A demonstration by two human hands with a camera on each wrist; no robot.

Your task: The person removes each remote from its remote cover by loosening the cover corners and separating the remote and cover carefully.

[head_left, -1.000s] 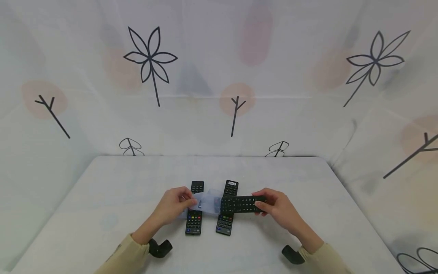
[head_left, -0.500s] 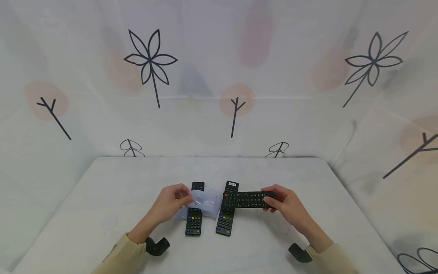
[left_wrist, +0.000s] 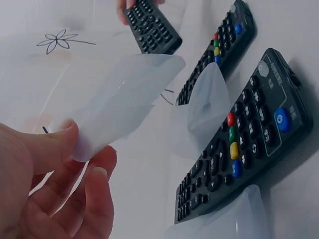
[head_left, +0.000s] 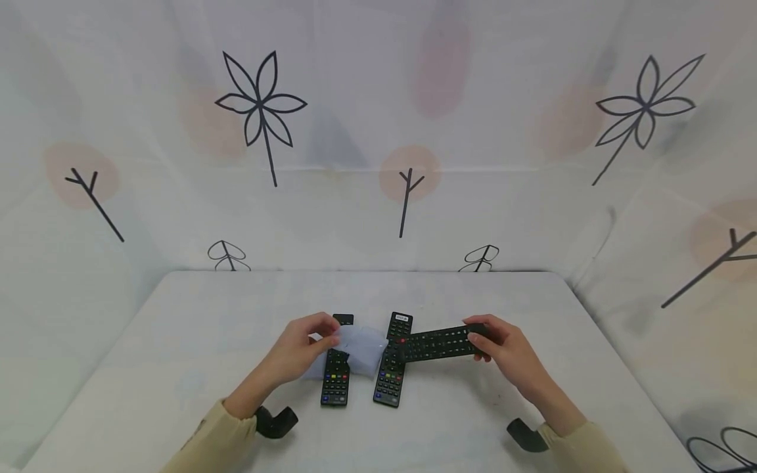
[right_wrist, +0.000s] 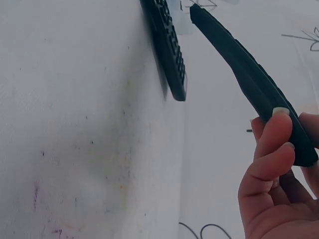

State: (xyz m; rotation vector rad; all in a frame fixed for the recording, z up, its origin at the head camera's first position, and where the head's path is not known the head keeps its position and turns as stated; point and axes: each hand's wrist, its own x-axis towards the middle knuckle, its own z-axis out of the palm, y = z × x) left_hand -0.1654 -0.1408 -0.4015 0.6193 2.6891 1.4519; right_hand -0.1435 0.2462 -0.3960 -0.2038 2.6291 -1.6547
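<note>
My left hand (head_left: 304,348) pinches the end of a translucent plastic sleeve (left_wrist: 129,94) between thumb and fingers, above the table. In my right hand (head_left: 503,345) is a black remote control (head_left: 437,343), gripped at its right end and held raised, its far end over another remote. The sleeve and this remote are apart. Two more black remotes lie on the table: the left remote (head_left: 336,387) under my left hand's side, and the right remote (head_left: 388,387), slightly tilted. More translucent plastic (left_wrist: 209,99) lies between and beside them.
The white table (head_left: 236,302) ends at a pale patterned backdrop (head_left: 355,217) behind and at the sides. Black curved mounts (head_left: 276,422) sit at both wrists, beside the yellowish sleeve cuffs.
The right hand has moved right, and the remote has come out of the plastic sleeve and now tilts. The left hand has stayed nearly in place with the sleeve, which has gone limp.
</note>
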